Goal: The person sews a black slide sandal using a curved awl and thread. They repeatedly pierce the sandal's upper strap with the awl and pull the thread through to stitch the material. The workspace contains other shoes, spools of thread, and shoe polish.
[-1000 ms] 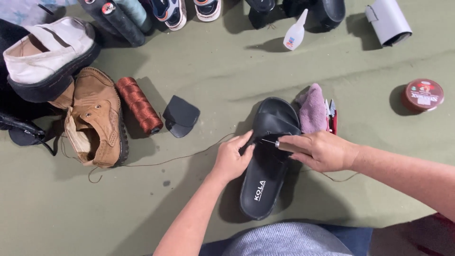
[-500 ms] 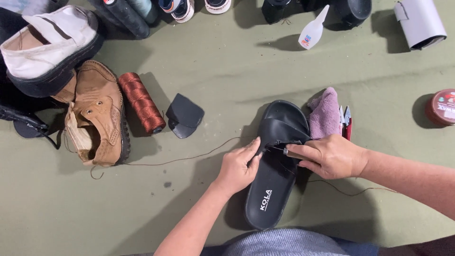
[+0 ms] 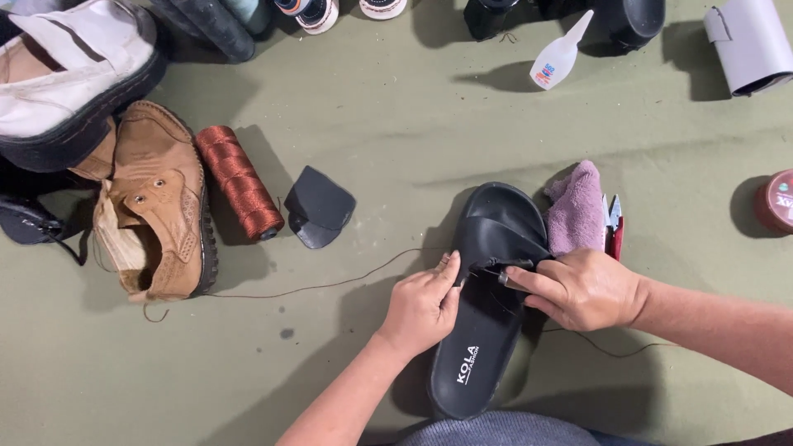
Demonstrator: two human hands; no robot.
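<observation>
Black slide sandal (image 3: 487,330) lies on the olive-green mat (image 3: 413,140), near centre of the scene, heel end toward the person, toe end pointing far and slightly right. Its strap crosses the far half. Left hand (image 3: 421,307) sits just left of the sandal, knuckles up, fingers curled narrow and pinched against the sandal's left edge at the near end of the strap; it appears to grip the thread there, though the exact pinch is too small to confirm. Right hand (image 3: 582,289) comes in from the right, resting over the sandal's right edge, thumb and forefinger closed narrow on a small metal tool (image 3: 500,277), likely a needle or awl, whose tip meets the strap's near edge. So the strap seam lies between the two sets of fingertips, both touching it. A thin dark thread (image 3: 330,285) runs left from the left fingers across the mat toward a tan leather shoe (image 3: 157,206) lying on its side at the left. Just right of that shoe lies a rust-red thread spool (image 3: 238,182), and beside it a dark leather scrap (image 3: 318,206). A mauve cloth (image 3: 578,206) touches the sandal's far right side, with red-handled snips (image 3: 614,223) just beyond it. Far right of centre: a white glue bottle (image 3: 557,54). At the right edge, a round red tin (image 3: 776,201). A white shoe with a black sole (image 3: 66,74) sits at far left.
</observation>
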